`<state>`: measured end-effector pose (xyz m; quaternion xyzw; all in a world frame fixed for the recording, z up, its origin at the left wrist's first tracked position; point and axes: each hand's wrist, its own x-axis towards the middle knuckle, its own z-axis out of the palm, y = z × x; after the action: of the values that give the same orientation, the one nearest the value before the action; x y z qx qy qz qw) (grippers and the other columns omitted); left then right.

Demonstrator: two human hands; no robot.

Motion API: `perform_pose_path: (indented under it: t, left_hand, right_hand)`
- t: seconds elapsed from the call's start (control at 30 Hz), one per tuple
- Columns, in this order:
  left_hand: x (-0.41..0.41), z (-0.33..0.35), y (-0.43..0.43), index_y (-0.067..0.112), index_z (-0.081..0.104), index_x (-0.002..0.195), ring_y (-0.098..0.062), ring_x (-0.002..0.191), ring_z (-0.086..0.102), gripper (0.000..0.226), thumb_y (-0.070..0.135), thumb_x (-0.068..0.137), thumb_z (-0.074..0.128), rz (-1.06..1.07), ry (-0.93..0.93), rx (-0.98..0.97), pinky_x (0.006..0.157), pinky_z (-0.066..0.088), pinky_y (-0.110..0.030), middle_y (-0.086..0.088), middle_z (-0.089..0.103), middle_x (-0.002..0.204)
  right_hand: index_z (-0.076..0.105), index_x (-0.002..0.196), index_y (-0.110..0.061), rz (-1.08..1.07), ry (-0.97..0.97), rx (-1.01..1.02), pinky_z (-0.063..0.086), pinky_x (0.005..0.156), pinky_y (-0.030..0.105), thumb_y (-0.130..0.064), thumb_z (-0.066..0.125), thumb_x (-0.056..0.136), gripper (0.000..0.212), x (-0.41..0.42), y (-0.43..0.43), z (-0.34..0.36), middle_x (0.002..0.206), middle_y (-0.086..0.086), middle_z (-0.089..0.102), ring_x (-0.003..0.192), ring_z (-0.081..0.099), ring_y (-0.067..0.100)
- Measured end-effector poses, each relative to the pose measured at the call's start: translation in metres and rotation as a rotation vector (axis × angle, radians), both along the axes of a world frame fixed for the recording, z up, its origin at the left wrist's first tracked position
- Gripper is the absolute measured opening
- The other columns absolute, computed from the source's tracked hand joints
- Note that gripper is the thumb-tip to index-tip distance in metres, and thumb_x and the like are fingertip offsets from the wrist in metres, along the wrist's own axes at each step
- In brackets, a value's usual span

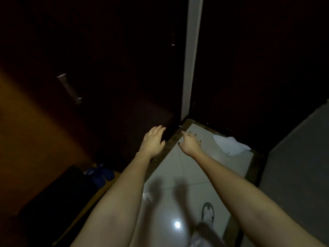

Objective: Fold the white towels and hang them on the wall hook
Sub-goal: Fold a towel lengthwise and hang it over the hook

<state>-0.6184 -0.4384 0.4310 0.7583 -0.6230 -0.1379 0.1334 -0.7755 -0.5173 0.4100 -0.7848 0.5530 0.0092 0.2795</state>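
Dim hallway, head view only. I have both arms stretched forward over the tiled floor [204, 175]. Left hand [153, 139] is spread flat with straight fingers and holds nothing; it sits in front of the dark door [115, 68], and I can't tell if it touches the door. Right hand [190, 144] is also open, fingers loosely fanned and pointing ahead, with nothing in it. One white towel [230, 145] lies on the floor near the far right corner, just beside the dark border strip and apart from the right hand. It looks loose and rumpled, not neatly folded, as far as this light lets me judge. I see no other towel and no wall hook in frame. So I rate the task as barely begun: nothing picked up, nothing folded, nothing hung. Left to do: grab the towel, fold it, find the hook, hang it, then repeat for any others. Also visible: a metal door handle [69, 88] on the door, a white frame strip [192, 59] right of it, blue slippers [101, 175] at the left edge of the floor, and my sneaker [208, 213] at the near edge.
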Motion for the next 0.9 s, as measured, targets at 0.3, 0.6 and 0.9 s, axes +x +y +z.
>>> perform_pose_path:
  t: [0.3,0.6,0.9]
  left_hand:
    - [-0.164,-0.062,-0.214,0.018,0.023,0.15,-0.022,0.144,0.018,0.062,0.03,0.095,0.05,-0.311,0.023,0.15,0.117,0.018,-0.039,-0.004,0.022,0.157]
    - [-0.257,-0.185,-0.388,0.017,0.027,0.148,-0.024,0.143,0.02,0.057,0.032,0.097,0.047,-0.483,0.031,0.28,0.115,0.02,-0.041,-0.006,0.025,0.156]
    - [-0.291,-0.452,-0.536,0.013,0.035,0.145,-0.027,0.138,0.029,0.05,0.033,0.099,0.044,-0.503,0.077,0.357,0.112,0.025,-0.035,-0.008,0.035,0.15]
  right_hand:
    - [0.022,0.152,-0.022,-0.184,0.125,0.144,0.025,0.11,0.057,-0.031,0.05,0.098,0.061,-0.193,-0.168,-0.068,0.151,0.013,0.03,0.139,0.022,0.041]
    - [0.019,0.154,-0.022,-0.235,0.189,0.262,0.023,0.115,0.055,-0.035,0.05,0.099,0.064,-0.325,-0.316,-0.18,0.159,0.009,0.022,0.145,0.015,0.04]
    - [0.028,0.152,-0.016,-0.356,0.051,0.337,0.019,0.117,0.045,-0.029,0.051,0.1,0.058,-0.361,-0.434,-0.443,0.158,0.008,0.027,0.146,0.021,0.029]
